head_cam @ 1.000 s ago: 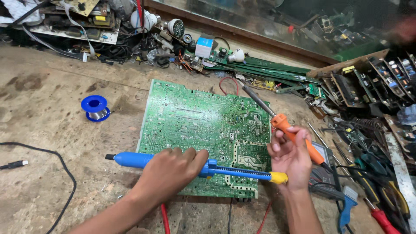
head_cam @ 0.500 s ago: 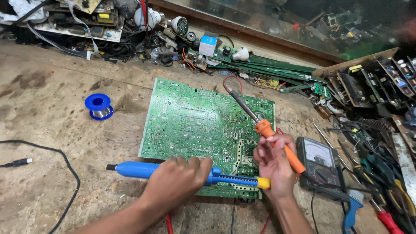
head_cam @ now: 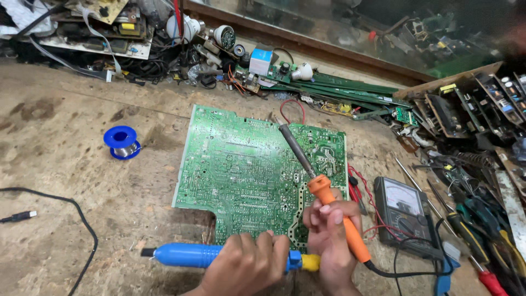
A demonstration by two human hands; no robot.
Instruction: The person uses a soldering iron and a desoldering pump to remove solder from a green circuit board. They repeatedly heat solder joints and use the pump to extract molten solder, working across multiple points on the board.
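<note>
Since the earlier frames, the soldering iron (head_cam: 320, 186) has swung up from lying low across the right hand (head_cam: 331, 241) to a steep slant, its tip now over the far part of the green circuit board (head_cam: 246, 170). That hand grips the orange handle closed, fingers wrapped. Beside it, the left hand (head_cam: 244, 268) is closed round the blue desoldering pump (head_cam: 186, 255), whose yellow nozzle sits at the board's near edge. To work cleanly, I judge both tips should meet at one joint, held steady. Further out on the tabletop (head_cam: 66, 219) lie a blue solder spool (head_cam: 121, 142) and an analogue multimeter (head_cam: 402, 211). At far right, a wooden tray (head_cam: 433, 87) holds spare boards.
</note>
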